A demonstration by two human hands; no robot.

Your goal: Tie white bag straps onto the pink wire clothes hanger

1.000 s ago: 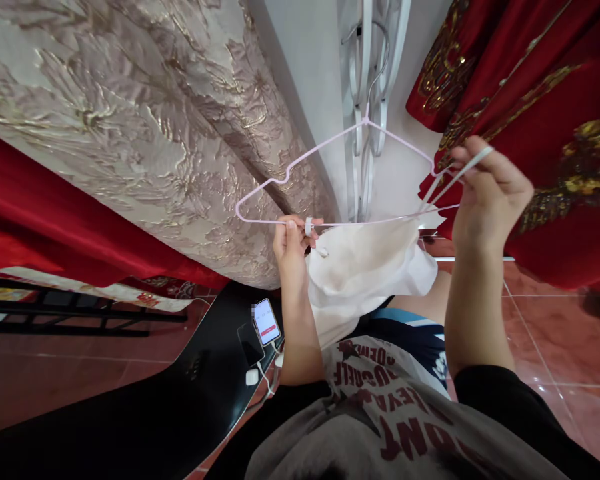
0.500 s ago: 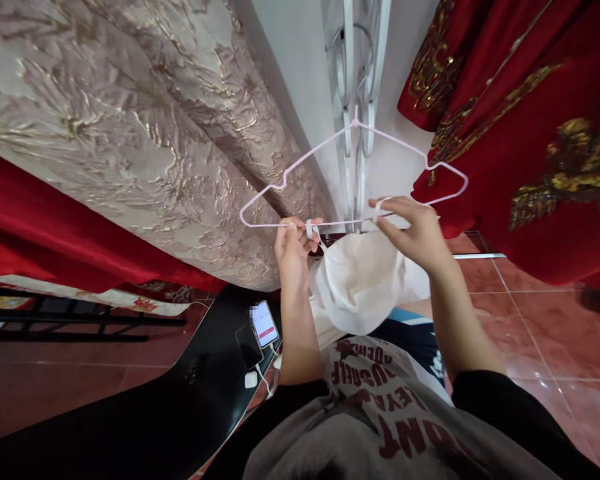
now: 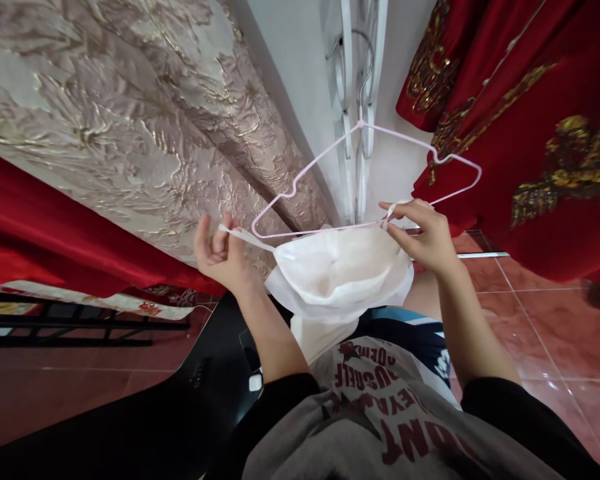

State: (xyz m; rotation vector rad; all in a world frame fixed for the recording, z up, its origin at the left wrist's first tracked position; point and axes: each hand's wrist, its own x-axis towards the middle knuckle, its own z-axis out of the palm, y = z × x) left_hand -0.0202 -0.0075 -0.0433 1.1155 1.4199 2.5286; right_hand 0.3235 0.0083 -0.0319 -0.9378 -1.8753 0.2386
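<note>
A white fabric garment with thin straps [image 3: 325, 267] hangs open between my hands, over my lap. My left hand [image 3: 221, 257] pinches the end of one strap and holds it stretched out to the left, past the hanger's lower left corner. My right hand [image 3: 423, 233] pinches the other strap beside the lower bar of a pale pink hanger [image 3: 325, 148]. The hanger's metal hook points up, in front of a white metal rack [image 3: 347, 93]. The garment's upper edge lies just below the hanger's bar.
A shiny pinkish-gold embossed cloth [image 3: 130, 133] drapes at the left above red fabric [image 3: 55, 233]. Red garments with gold embroidery [image 3: 530, 167] hang at the right. A black bench [image 3: 180, 400] with a white charger [image 3: 255, 382] stands at lower left, over red floor tiles [image 3: 555, 320].
My left hand has moved left from the hanger's bar, drawing its strap outward and spreading the garment wider. My right hand has barely moved. My left forearm now covers the lit phone.
</note>
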